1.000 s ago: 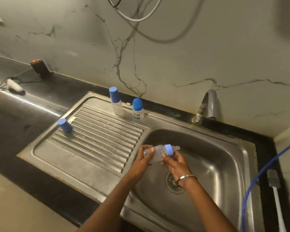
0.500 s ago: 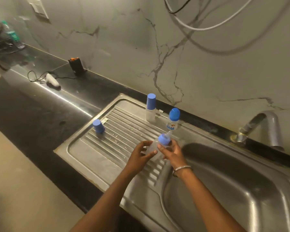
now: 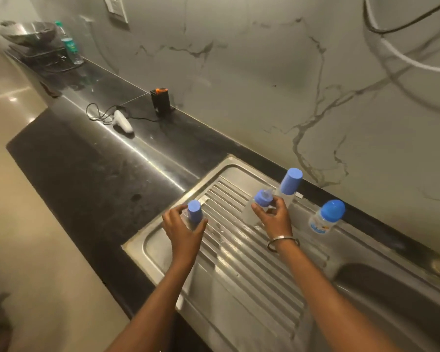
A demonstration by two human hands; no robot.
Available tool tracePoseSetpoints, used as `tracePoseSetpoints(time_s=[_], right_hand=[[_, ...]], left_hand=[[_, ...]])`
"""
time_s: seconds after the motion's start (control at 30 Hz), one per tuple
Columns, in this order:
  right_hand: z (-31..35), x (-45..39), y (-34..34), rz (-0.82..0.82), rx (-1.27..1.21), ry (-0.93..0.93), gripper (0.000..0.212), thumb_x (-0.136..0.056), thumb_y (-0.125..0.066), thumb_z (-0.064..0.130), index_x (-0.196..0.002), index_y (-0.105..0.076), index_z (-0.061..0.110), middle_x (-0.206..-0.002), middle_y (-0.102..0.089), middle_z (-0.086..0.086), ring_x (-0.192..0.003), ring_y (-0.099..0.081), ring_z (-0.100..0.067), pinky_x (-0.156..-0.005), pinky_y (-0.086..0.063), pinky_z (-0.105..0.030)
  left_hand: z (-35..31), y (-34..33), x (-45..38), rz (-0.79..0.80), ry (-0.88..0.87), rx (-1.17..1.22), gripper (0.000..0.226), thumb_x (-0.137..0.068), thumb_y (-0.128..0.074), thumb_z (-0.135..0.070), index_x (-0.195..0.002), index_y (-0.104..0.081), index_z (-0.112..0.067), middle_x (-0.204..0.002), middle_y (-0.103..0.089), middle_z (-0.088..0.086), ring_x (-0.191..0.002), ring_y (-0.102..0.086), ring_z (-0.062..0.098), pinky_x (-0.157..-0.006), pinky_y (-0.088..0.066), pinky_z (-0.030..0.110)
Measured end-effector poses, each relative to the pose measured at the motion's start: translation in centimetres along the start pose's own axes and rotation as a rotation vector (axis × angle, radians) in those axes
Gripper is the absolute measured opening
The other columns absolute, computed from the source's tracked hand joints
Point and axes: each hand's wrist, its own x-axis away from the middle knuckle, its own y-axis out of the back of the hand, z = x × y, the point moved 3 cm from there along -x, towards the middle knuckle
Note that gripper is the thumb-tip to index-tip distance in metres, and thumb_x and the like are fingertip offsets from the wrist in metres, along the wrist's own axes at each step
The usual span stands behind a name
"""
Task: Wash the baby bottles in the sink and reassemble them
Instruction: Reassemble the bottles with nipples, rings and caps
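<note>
My right hand (image 3: 273, 218) grips a clear baby bottle (image 3: 252, 212) with a blue collar and bare teat over the ribbed drainboard (image 3: 239, 252). At the drainboard's left edge stands a loose blue cap (image 3: 194, 211), and the fingers of my left hand (image 3: 182, 227) curl around it. A tall capped bottle (image 3: 290, 185) stands at the back of the drainboard. A shorter capped bottle (image 3: 327, 216) with a printed label stands to its right. The sink basin (image 3: 391, 283) shows at the lower right.
A black counter (image 3: 99, 179) runs to the left, with a white corded device (image 3: 121, 121) and a small black box (image 3: 160, 99) by the wall. Farther back are a green-capped water bottle (image 3: 70, 44) and metal bowls on a rack (image 3: 28, 34).
The view has swung left, away from the basin. My left hand left the bottle and went to the loose blue cap. My right hand carried the bottle over the drainboard.
</note>
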Motion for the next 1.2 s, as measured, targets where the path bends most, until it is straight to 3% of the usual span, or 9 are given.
tracePoseSetpoints(time_s=[0.13, 0.27, 0.37, 0.5, 0.67, 0.83, 0.97, 1.07, 1.2], right_hand=[[0.7, -2.6, -2.0, -0.055, 0.077, 0.05, 0.046, -0.08, -0.075, 0.017, -0.119, -0.052, 0.013, -0.11, -0.061, -0.002, -0.102, -0.06, -0.019, -0.077, -0.045, -0.014], [1.5, -4.7, -3.3, -0.065, 0.101, 0.06, 0.048, -0.081, -0.074, 0.016, -0.123, -0.051, 0.01, -0.112, -0.06, -0.005, -0.104, -0.059, -0.02, -0.089, -0.048, -0.028], [1.6, -5.1, -3.5, -0.061, 0.093, 0.071, 0.048, -0.081, -0.074, 0.015, -0.123, -0.051, 0.011, -0.111, -0.06, -0.004, -0.104, -0.058, -0.018, -0.087, -0.049, -0.026], [0.9, -4.0, -2.7, -0.005, 0.061, 0.104, 0.047, -0.081, -0.074, 0.012, -0.121, -0.05, 0.015, -0.112, -0.061, -0.002, -0.105, -0.06, -0.016, -0.079, -0.051, -0.016], [0.1, -1.1, 0.2, 0.022, -0.036, 0.119, 0.048, -0.078, -0.075, 0.007, -0.12, -0.053, 0.013, -0.115, -0.064, -0.004, -0.109, -0.062, -0.018, -0.083, -0.053, -0.021], [-0.4, 3.8, 5.8, -0.002, -0.093, 0.165, 0.045, -0.075, -0.078, 0.011, -0.114, -0.057, 0.019, -0.113, -0.066, -0.002, -0.11, -0.062, -0.019, -0.091, -0.052, -0.033], [-1.6, 9.7, 14.0, -0.15, -0.106, 0.199, 0.041, -0.077, -0.076, 0.004, -0.112, -0.059, 0.016, -0.107, -0.068, -0.006, -0.102, -0.066, -0.025, -0.088, -0.053, -0.038], [-3.3, 14.9, 21.4, -0.358, -0.115, 0.18, 0.039, -0.077, -0.074, 0.001, -0.109, -0.06, 0.018, -0.101, -0.07, -0.002, -0.093, -0.068, -0.017, -0.082, -0.054, -0.032], [-6.1, 21.1, 30.0, -0.547, -0.056, 0.099, 0.037, -0.077, -0.076, 0.004, -0.108, -0.06, 0.02, -0.102, -0.07, -0.006, -0.095, -0.068, -0.022, -0.084, -0.053, -0.041]], left_hand=[[1.0, -0.4, -2.8, 0.075, 0.017, -0.042, 0.087, -0.067, -0.088, -0.022, -0.139, -0.039, -0.022, -0.139, -0.032, 0.001, -0.129, -0.03, 0.017, -0.109, -0.03, 0.038], [2.0, -1.5, -4.5, 0.155, 0.012, -0.014, 0.081, -0.075, -0.082, -0.017, -0.143, -0.037, -0.022, -0.143, -0.035, 0.003, -0.133, -0.033, 0.019, -0.112, -0.033, 0.04], [2.7, -2.2, -5.0, 0.244, 0.007, 0.009, 0.072, -0.081, -0.077, -0.016, -0.142, -0.041, -0.02, -0.142, -0.042, 0.004, -0.13, -0.041, 0.021, -0.11, -0.039, 0.045], [1.9, -3.1, -4.7, 0.241, -0.082, 0.025, 0.038, -0.085, -0.073, -0.018, -0.116, -0.053, -0.028, -0.117, -0.056, -0.005, -0.109, -0.054, 0.016, -0.096, -0.049, 0.046], [-1.0, -5.7, -1.4, 0.274, -0.116, 0.122, 0.033, -0.081, -0.076, -0.023, -0.106, -0.055, -0.027, -0.104, -0.058, -0.013, -0.098, -0.058, 0.009, -0.081, -0.053, 0.029], [-3.3, -8.5, 4.0, 0.333, -0.107, 0.18, 0.034, -0.075, -0.082, -0.029, -0.096, -0.055, -0.031, -0.092, -0.063, -0.014, -0.087, -0.062, 0.007, -0.075, -0.054, 0.032], [-5.1, -11.7, 11.1, 0.45, -0.115, 0.128, 0.036, -0.074, -0.082, -0.035, -0.095, -0.054, -0.029, -0.086, -0.064, -0.014, -0.082, -0.062, 0.006, -0.073, -0.051, 0.027], [-7.5, -14.0, 16.8, 0.685, -0.203, 0.215, 0.026, -0.079, -0.08, -0.032, -0.101, -0.065, -0.03, -0.093, -0.071, -0.015, -0.089, -0.067, 0.003, -0.079, -0.055, 0.029], [-9.9, -17.7, 23.5, 0.96, -0.307, 0.315, 0.033, -0.08, -0.078, -0.036, -0.11, -0.07, -0.024, -0.108, -0.072, -0.008, -0.099, -0.068, 0.008, -0.081, -0.054, 0.022]])
